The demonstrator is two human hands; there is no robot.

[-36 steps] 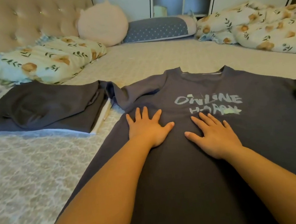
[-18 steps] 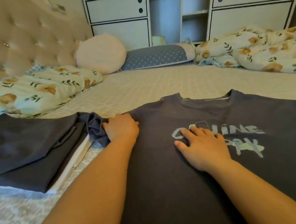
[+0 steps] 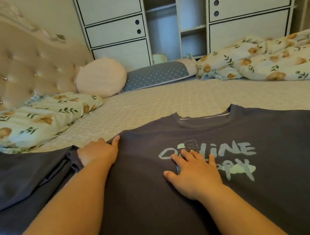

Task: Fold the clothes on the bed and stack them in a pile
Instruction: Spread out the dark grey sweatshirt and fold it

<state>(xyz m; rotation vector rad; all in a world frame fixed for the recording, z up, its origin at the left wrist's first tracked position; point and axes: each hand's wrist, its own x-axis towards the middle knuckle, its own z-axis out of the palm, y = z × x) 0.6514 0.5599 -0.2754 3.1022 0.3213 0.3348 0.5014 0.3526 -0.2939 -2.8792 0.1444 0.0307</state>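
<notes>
Moved from the chest, left hand (image 3: 97, 152) grips the grey T-shirt (image 3: 278, 190) sleeve; right hand (image 3: 194, 171) presses flat alongside, sleeve fold seemingly next.

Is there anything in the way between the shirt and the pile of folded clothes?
Nothing visible. The shirt lies flat right beside the pile on the left, its sleeve edge reaching the pile. Only the left hand sits at that sleeve, and the right hand rests flat on the print.
</notes>
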